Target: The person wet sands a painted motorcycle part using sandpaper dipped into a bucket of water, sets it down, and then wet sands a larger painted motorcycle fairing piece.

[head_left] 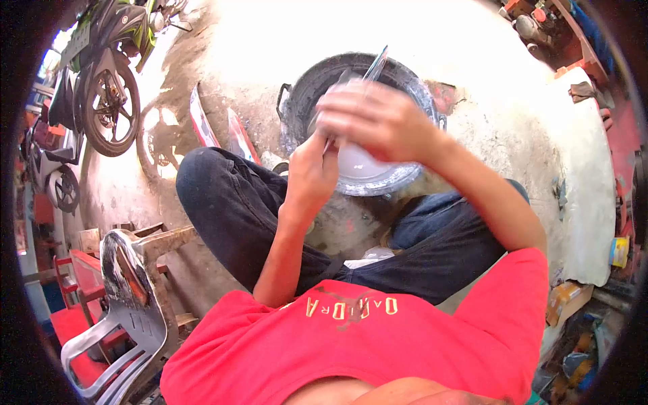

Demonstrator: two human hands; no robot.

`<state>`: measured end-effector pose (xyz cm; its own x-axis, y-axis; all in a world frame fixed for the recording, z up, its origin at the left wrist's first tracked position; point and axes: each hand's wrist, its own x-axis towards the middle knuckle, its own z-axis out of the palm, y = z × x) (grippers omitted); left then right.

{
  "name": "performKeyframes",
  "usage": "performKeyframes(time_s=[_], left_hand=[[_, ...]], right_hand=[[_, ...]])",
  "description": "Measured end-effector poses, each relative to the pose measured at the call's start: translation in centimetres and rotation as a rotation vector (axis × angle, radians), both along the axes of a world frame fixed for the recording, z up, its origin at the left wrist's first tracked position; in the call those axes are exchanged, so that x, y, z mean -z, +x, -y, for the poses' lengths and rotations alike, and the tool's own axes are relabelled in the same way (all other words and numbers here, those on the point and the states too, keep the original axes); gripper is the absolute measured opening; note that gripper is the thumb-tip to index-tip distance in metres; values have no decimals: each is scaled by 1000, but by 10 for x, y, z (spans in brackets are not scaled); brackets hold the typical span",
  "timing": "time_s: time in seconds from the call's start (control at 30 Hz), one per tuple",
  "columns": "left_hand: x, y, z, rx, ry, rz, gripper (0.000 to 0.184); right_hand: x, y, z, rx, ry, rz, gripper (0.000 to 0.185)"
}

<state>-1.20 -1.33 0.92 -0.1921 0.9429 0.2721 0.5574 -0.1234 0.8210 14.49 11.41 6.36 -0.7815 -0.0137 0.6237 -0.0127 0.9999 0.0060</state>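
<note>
A dark round basin (294,101) with a side handle and whitish liquid in it stands on the floor between my knees. Over its near left part, my left hand (312,169) is closed round part of a thin, glossy piece (376,65) whose pointed end sticks up past the far side of my hands. My right hand (378,121) is blurred by motion and lies over the same piece, its fingers bent close together; whether they grip it is unclear. Most of the piece is hidden behind my hands.
Two red and white panels (202,121) lie on the floor left of the basin. Motorcycles (111,101) stand at the upper left, a grey plastic chair (138,317) at the lower left. A pale sheet (587,182) and assorted items line the right side.
</note>
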Motion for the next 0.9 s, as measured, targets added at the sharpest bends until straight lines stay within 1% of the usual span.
performKeyframes(time_s=[0.03,0.07,0.13,0.2,0.23,0.27,0.33,0.37,0.4,0.47,0.53,0.6,0.67,0.7,0.73,0.8,0.9], left_hand=[[-16,8,-1,-12,-10,55,23],[-25,12,-2,-29,-15,112,21],[-25,14,-2,-39,-22,130,21],[-17,14,-5,-46,21,113,23],[-5,12,-4,-55,58,85,25],[1,9,-3,-60,94,51,28],[-17,12,-3,-57,-20,95,28],[-23,15,-3,-56,-74,125,29],[-24,16,-3,-49,-79,136,28],[-25,15,-1,-29,-94,154,28],[-14,14,-4,-59,1,108,27],[-11,14,-4,-61,42,93,26],[-21,15,-3,-26,46,105,24],[-22,15,-2,-20,29,107,24],[-24,16,-2,-15,17,109,25],[-23,16,-3,-22,12,120,24],[-12,17,-6,-71,52,119,23]], right_hand=[[0,7,-20,81,-11,20,33],[-2,16,-34,231,-190,102,31],[-7,19,-52,306,-133,61,29],[-5,11,-23,170,-128,41,29],[-10,3,-1,60,-36,-3,31],[-9,0,15,7,-20,11,32],[-4,4,-10,26,7,0,31],[-8,13,-24,166,-77,73,29],[-3,19,-47,266,-103,56,27],[-1,25,-55,360,-70,118,27],[-3,11,-22,115,-44,-14,29],[-11,2,7,-23,-34,-6,29],[-6,11,-31,22,-32,22,28],[-8,22,-45,159,-167,54,29],[-8,27,-58,325,-75,89,31],[2,26,-58,205,-142,57,30],[-8,-1,7,-62,-113,-62,29]])
